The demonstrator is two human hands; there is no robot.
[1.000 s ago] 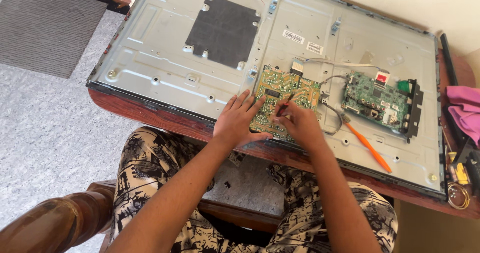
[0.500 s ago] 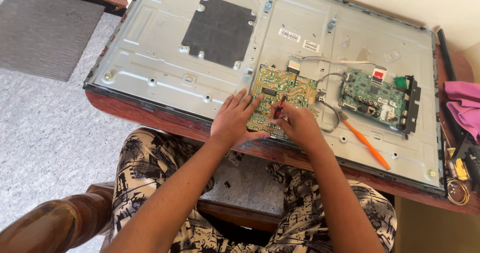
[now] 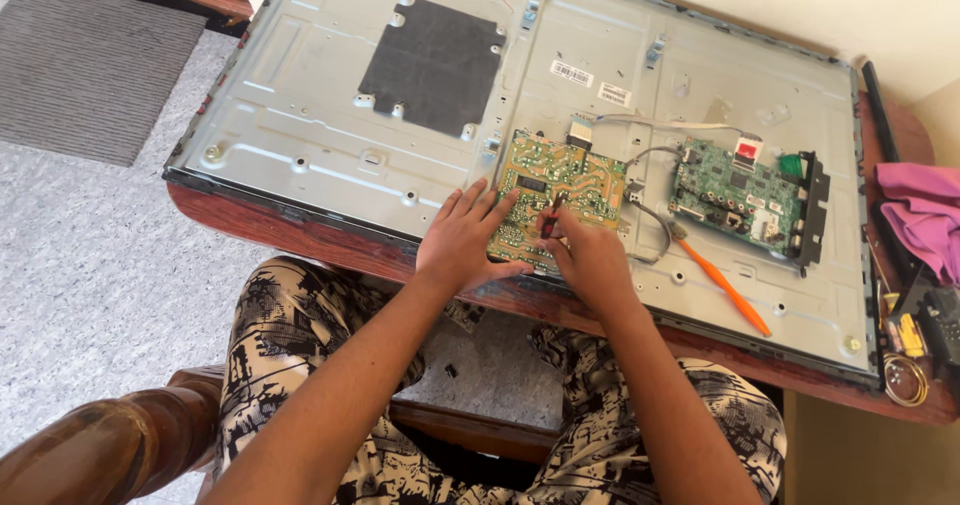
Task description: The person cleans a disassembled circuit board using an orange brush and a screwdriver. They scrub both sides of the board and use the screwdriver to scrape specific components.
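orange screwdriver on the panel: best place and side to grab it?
Grip the orange screwdriver by its orange handle, coming from the near right. It lies flat on the metal back panel, handle toward the table edge, tip pointing at the green board, clear of both hands.

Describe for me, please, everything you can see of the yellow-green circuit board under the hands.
The yellow-green circuit board lies flat on the grey metal back panel, near its front edge. It is roughly rectangular, covered in pale traces and solder points, with a dark chip near the middle. The left hand rests flat on its left corner; the right hand pinches a small dark tool against its lower middle.
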